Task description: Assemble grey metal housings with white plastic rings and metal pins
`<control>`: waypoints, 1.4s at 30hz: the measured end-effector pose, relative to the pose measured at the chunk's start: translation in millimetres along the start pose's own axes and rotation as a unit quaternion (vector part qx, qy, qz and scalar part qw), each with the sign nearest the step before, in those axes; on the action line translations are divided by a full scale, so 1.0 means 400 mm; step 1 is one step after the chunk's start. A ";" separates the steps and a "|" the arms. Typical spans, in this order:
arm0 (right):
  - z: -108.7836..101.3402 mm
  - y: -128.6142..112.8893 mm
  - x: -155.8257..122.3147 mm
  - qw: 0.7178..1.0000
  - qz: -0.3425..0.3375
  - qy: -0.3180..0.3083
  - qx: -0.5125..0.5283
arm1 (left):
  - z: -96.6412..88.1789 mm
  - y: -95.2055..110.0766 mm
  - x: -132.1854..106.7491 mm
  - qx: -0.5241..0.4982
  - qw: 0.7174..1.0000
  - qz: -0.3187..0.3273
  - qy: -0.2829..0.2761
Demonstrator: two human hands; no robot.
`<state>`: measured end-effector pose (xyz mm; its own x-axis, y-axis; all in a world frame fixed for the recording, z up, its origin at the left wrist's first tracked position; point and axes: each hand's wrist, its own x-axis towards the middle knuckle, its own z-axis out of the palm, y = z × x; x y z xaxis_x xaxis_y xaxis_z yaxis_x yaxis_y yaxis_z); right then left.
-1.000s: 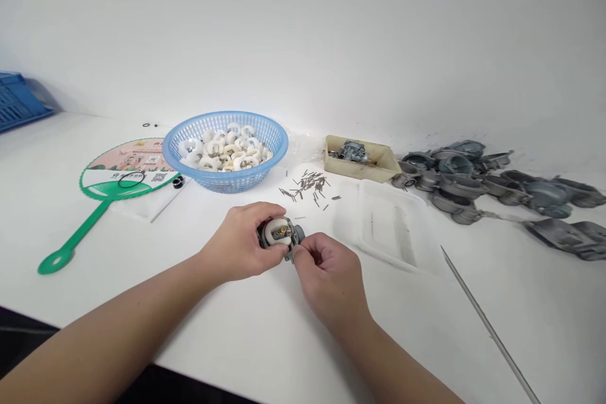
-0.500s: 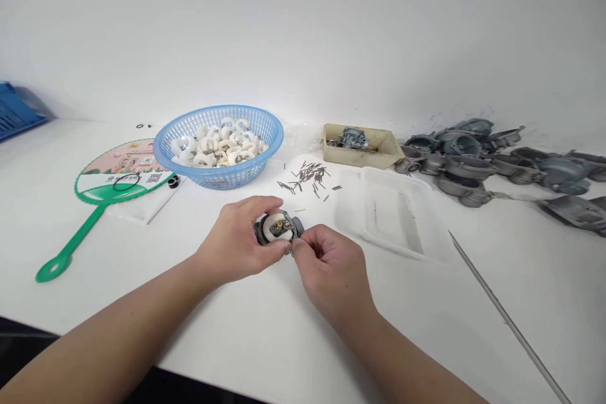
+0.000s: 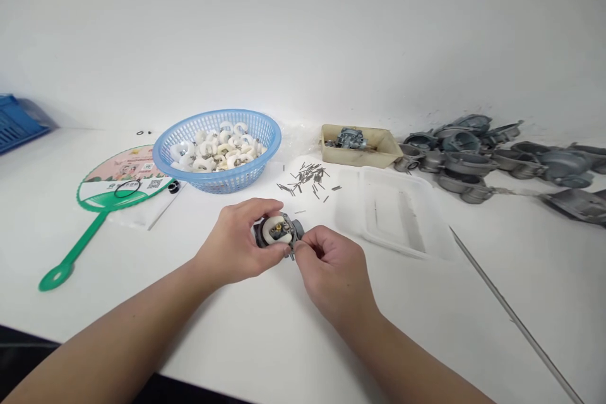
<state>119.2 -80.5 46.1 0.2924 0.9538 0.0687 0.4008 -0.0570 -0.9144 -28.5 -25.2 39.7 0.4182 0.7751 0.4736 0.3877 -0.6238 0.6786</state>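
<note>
A grey metal carburetor body (image 3: 296, 227) is gripped in my left hand (image 3: 241, 237), thumb along the near side and fingers around the far side. Its open face is up, showing a white horseshoe-shaped float (image 3: 269, 230) around a brass piece (image 3: 278, 227). My right hand (image 3: 329, 259) is closed in a pinch at the body's right edge; whatever sits between thumb and forefinger is hidden. Just beyond the hands lies a scattered pile of thin dark metal pins (image 3: 310, 178), and one single pin (image 3: 300, 211) rests closer to the carburetor.
A blue basket (image 3: 218, 184) holds many white floats. Behind stands a cream tray (image 3: 360, 156) with a metal part inside. To the right are a clear plastic lid (image 3: 395, 211), grey castings (image 3: 468, 164) and a long metal rod (image 3: 514, 315). A green-handled fan (image 3: 85, 240) lies left.
Both hands stay almost in place around the carburetor, which is tilted very slightly differently. The whole view has shifted a little.
</note>
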 end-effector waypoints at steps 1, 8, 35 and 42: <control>0.000 0.000 0.000 1.000 -0.003 -0.001 -0.001 | 0.002 -0.002 -0.001 -0.010 1.000 -0.003 0.001; 0.000 0.001 -0.002 1.000 -0.015 -0.010 -0.010 | 0.005 -0.005 -0.001 -0.037 0.999 -0.016 -0.006; 0.003 0.001 -0.001 1.000 -0.024 -0.006 -0.010 | 0.008 -0.018 -0.003 -0.063 0.997 -0.030 -0.009; 0.005 0.002 -0.001 1.000 -0.023 0.004 -0.007 | 0.008 -0.017 -0.001 -0.066 0.997 -0.032 -0.010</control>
<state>117.5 -80.1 44.6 0.2802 0.9531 0.1147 0.4271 -0.0168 -0.9040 -28.9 -21.6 33.2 0.4126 0.8098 0.4171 0.3029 -0.5539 0.7755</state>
